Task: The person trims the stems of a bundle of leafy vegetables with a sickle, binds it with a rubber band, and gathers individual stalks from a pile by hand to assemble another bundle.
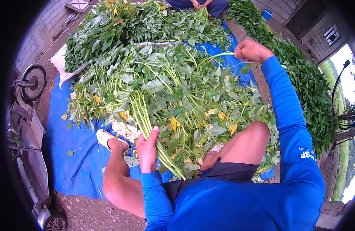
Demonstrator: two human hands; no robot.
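My left hand (147, 150) is closed around a bunch of long green water spinach stems (141, 111), above my lap. The cut ends point down toward me, and the leaves lie out over the heap. Stretched out to the upper right, my right hand (252, 51) is closed on a few water spinach stems (219, 56), with a thin piece trailing past the wrist. In front of me spreads a large heap of loose water spinach (177, 92), with some yellow leaves (174, 123) mixed in.
A blue tarp (75, 154) lies under the heap. More greens are piled at the back (100, 42) and along the right side (300, 92). Another person's hands (200, 4) hold greens at the far end. A wheel (33, 82) stands at left; a blue bucket (267, 14) sits far right.
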